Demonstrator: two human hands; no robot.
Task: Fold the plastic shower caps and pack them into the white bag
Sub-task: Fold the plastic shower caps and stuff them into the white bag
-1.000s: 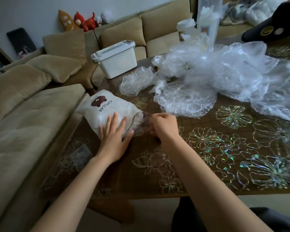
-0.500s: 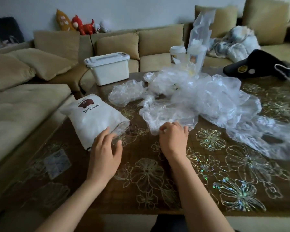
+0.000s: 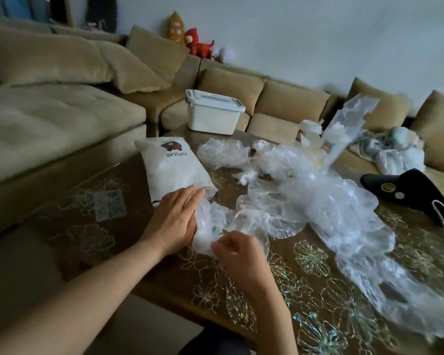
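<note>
Pinching the flimsy, slippery shower cap (image 3: 209, 225) by its rim, the right grip (image 3: 237, 254) seems closed on it; the left grip (image 3: 174, 221) presses flat.

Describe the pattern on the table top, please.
Gold, shimmering flower outlines on a brown table top; seen best in the head view.

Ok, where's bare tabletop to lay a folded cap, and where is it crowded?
Two free patches: the table near its front edge, between the right hand and the trailing pile of shower caps; and the strip left of the white bag, toward the sofa. Crowded: the middle and far right, under the pile, up to the black item.
</note>
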